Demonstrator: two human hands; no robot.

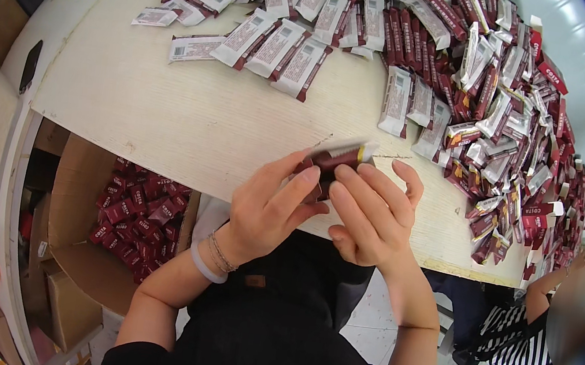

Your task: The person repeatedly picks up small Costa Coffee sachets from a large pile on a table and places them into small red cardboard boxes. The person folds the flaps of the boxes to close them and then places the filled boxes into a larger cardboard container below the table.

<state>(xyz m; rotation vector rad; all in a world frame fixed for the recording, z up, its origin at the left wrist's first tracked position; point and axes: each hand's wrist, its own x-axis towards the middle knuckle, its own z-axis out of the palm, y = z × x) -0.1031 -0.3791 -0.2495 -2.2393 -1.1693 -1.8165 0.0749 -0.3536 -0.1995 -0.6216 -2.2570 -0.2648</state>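
Note:
Over the table's near edge, my left hand is closed round a small dark red carton, its fingers and thumb covering much of it. My right hand has its fingertips on a dark red and silver stick packet with a yellow patch at one end. Packet and carton meet between my hands; whether the packet is partly inside cannot be made out. My right thumb sits apart from the fingers, below. Similar silver-backed packets lie on the table beyond my hands.
A large heap of packets and dark red cartons covers the table's right side. Below the table at left, a cardboard box holds many filled-looking red cartons. A dark phone-like object lies far left. Another person works at right.

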